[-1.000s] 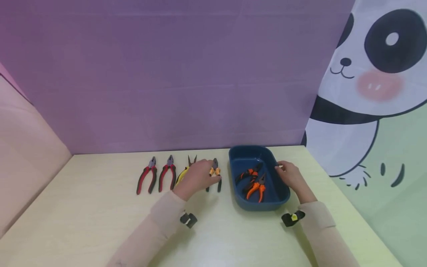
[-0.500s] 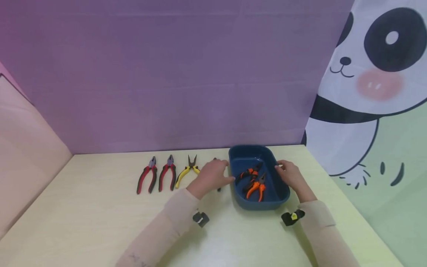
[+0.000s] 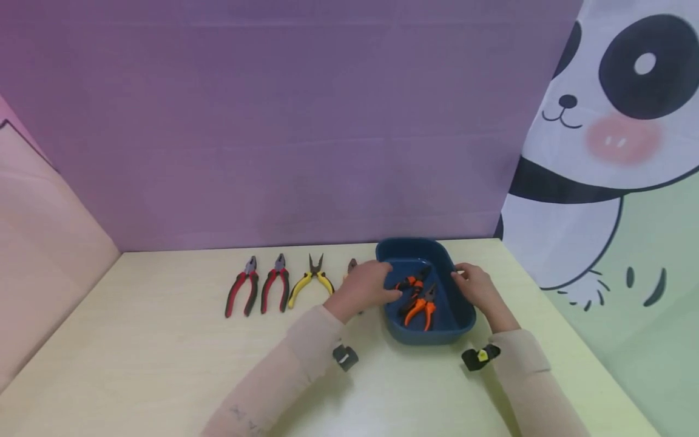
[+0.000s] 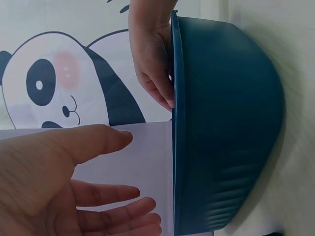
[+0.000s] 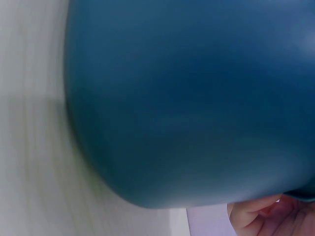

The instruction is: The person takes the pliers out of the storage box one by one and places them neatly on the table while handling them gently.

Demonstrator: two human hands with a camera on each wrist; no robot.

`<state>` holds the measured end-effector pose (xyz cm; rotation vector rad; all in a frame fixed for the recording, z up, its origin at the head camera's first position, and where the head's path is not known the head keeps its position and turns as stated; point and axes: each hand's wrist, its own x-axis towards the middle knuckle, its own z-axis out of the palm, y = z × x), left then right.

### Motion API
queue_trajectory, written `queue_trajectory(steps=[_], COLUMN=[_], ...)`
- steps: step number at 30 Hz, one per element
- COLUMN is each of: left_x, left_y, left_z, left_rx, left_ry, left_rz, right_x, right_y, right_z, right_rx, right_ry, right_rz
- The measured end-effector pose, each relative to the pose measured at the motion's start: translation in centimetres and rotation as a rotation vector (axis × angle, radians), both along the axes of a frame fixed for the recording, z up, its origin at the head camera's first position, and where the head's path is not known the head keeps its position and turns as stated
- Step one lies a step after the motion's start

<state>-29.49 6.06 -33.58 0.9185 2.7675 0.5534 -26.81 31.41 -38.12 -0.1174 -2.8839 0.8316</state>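
Note:
My left hand [image 3: 367, 287] hovers at the left rim of a blue plastic bin [image 3: 428, 338]. In the left wrist view its fingers [image 4: 110, 194] are spread and hold nothing. On the bin's right side, my right hand [image 3: 476, 286] grips the rim, and the right wrist view shows its curled fingers [image 5: 251, 216] at the edge. Inside the bin lie orange-handled pliers [image 3: 423, 312] and orange-and-black pliers [image 3: 417, 282]. Pliers with dark jaws [image 3: 352, 264] lie left of the bin, mostly hidden behind my left hand.
Left of the bin, yellow-handled pliers [image 3: 311, 278] and two red-and-black pliers [image 3: 275, 282] lie in a row on the pale table [image 3: 164, 340]. A purple backdrop [image 3: 306, 121] stands behind the table, with a panda print [image 3: 595, 152] on the right.
My left hand has moved right, from over the row of pliers to the bin's left rim, uncovering the yellow-handled pliers. My right hand stays on the bin.

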Motion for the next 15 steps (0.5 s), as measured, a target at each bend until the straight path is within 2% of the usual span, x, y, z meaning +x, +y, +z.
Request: queue_trajectory(steps=[8,11,15], left_x=[-0.2,-0.4,-0.5], left_y=[1.1,1.4,2.0], left_z=[-0.5,-0.7,-0.9], left_rx=[0.06,0.07,0.043], left_ry=[-0.034,-0.021,0.03], left_rz=[-0.019,-0.027,-0.048], right_x=[0.0,-0.1,-0.1], right_y=[0.1,0.0,0.0], right_z=[-0.3,-0.2,-0.1], right_rx=[-0.005,-0.002,0.002], right_ry=[0.008,0.006,0.013], right_rz=[-0.001,0.001,0.006])
